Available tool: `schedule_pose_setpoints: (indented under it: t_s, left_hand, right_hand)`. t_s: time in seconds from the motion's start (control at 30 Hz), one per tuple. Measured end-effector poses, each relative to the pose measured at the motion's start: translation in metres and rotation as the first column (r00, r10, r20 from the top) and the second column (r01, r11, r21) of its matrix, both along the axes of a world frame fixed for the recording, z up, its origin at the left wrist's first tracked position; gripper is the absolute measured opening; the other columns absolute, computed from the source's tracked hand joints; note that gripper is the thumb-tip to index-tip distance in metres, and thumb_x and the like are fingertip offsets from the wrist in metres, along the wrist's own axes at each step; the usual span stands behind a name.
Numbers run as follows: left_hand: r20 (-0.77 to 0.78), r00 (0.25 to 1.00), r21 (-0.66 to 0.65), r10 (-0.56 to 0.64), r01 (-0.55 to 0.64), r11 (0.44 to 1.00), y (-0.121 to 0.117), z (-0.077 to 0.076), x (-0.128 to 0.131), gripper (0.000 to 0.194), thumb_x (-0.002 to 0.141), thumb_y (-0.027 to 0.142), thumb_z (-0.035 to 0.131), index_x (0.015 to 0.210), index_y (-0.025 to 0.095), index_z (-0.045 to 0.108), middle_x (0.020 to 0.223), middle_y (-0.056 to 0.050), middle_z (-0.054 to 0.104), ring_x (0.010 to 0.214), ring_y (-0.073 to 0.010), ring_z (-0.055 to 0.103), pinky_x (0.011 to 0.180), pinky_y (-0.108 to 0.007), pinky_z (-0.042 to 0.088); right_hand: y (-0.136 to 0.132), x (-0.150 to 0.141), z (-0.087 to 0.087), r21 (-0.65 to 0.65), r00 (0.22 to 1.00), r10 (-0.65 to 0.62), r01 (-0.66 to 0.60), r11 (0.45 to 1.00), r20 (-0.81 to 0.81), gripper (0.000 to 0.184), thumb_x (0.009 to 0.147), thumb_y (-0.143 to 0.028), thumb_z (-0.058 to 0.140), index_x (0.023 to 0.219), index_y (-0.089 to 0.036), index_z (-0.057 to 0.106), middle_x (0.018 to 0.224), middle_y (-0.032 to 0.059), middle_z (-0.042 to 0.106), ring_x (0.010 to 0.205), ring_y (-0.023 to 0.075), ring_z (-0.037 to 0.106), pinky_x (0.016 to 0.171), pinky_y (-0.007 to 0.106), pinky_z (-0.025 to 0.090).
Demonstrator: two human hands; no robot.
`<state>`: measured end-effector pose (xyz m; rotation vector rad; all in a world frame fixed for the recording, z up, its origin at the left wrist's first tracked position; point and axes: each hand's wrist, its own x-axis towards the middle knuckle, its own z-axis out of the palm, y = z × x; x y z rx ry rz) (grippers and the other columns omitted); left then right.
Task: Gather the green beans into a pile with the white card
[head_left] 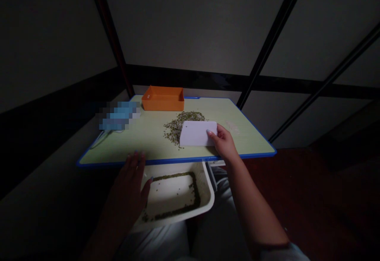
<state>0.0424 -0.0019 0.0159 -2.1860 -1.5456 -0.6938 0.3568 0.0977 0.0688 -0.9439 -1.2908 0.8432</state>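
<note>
My right hand (225,140) grips a white plastic dough scraper (197,133) by its right end, thumb on top. The scraper is over the near right part of a scattered pile of small green beans or seeds (190,116), hiding some of them. Below the table's front edge is a white plastic bin (210,197) with more of the small green grains along the edges of its floor. My left hand (129,188) is open, fingers stretched toward the table edge and thumb over the bin's left side. Whether it presses on the bin I cannot tell.
The light table (142,142) has a blue edge. An orange open box (163,103) stands at its back left. A blurred blue object (120,114) with a cable lies at the left. Wall panels rise behind, and the person's legs are under the bin.
</note>
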Motion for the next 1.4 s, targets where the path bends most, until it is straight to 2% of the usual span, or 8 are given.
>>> schedule_pose_setpoints:
  t_s: [0.3,0.5,0.67,0.87,1.0,1.4]
  left_hand:
    - [-0.059,0.998,0.076,-0.009,0.014,0.997,0.001,0.0,0.0,0.067,0.094,0.039,0.036,0.153,0.011,0.02,0.152,-0.02,0.044,0.145,-0.0331,0.036,0.111,-0.047,0.043]
    - [-0.059,0.998,0.072,-0.005,0.009,0.997,0.001,0.001,0.0,0.068,0.094,0.039,0.036,0.154,0.012,0.017,0.152,-0.021,0.044,0.145,-0.0337,0.036,0.11,-0.048,0.044]
    - [-0.073,0.997,0.07,0.0,0.005,0.998,0.002,0.0,-0.001,0.07,0.094,0.039,0.034,0.154,0.011,0.014,0.152,-0.021,0.043,0.145,-0.0341,0.036,0.11,-0.048,0.045]
    - [-0.06,0.998,0.035,-0.002,0.004,0.999,0.001,-0.001,-0.002,0.069,0.094,0.037,0.036,0.154,0.011,0.016,0.155,-0.02,0.04,0.148,-0.0324,0.032,0.112,-0.048,0.042]
    - [-0.051,0.999,0.052,-0.003,0.005,0.999,0.001,-0.001,-0.002,0.068,0.093,0.037,0.036,0.153,0.01,0.018,0.155,-0.02,0.04,0.147,-0.0325,0.033,0.112,-0.048,0.042]
    - [-0.044,0.999,0.068,-0.01,0.013,0.998,0.001,0.0,0.0,0.067,0.093,0.034,0.036,0.153,0.011,0.017,0.153,-0.021,0.043,0.146,-0.0326,0.035,0.111,-0.048,0.043]
  right_hand:
    - [0.001,-0.002,-0.001,-0.016,0.998,0.046,-0.047,0.999,-0.033,0.026,0.076,-0.04,0.07,0.093,-0.02,0.069,0.089,0.0029,0.074,0.082,0.0196,0.063,0.077,0.03,0.048]
    - [0.0,-0.002,0.001,-0.029,0.998,0.056,-0.057,0.998,-0.036,0.03,0.073,-0.043,0.073,0.09,-0.02,0.069,0.086,0.002,0.074,0.081,0.0194,0.062,0.075,0.03,0.048]
    - [-0.003,-0.004,0.005,-0.082,0.991,0.122,-0.126,0.989,-0.048,0.03,0.071,-0.042,0.075,0.09,-0.019,0.07,0.083,0.0014,0.074,0.076,0.0183,0.062,0.07,0.029,0.048]
    - [-0.003,-0.005,0.007,-0.117,0.988,0.145,-0.149,0.982,-0.043,0.033,0.068,-0.042,0.077,0.091,-0.019,0.07,0.084,0.0026,0.074,0.077,0.019,0.063,0.071,0.03,0.048]
    - [-0.003,-0.005,0.006,-0.128,0.986,0.163,-0.166,0.978,-0.037,0.03,0.069,-0.042,0.076,0.085,-0.018,0.07,0.08,0.0026,0.073,0.07,0.0171,0.06,0.066,0.029,0.046]
    - [-0.012,-0.003,0.009,-0.212,0.933,0.358,-0.343,0.915,0.038,0.033,0.07,-0.046,0.078,0.086,-0.017,0.072,0.079,0.0014,0.073,0.066,0.0139,0.059,0.063,0.026,0.045]
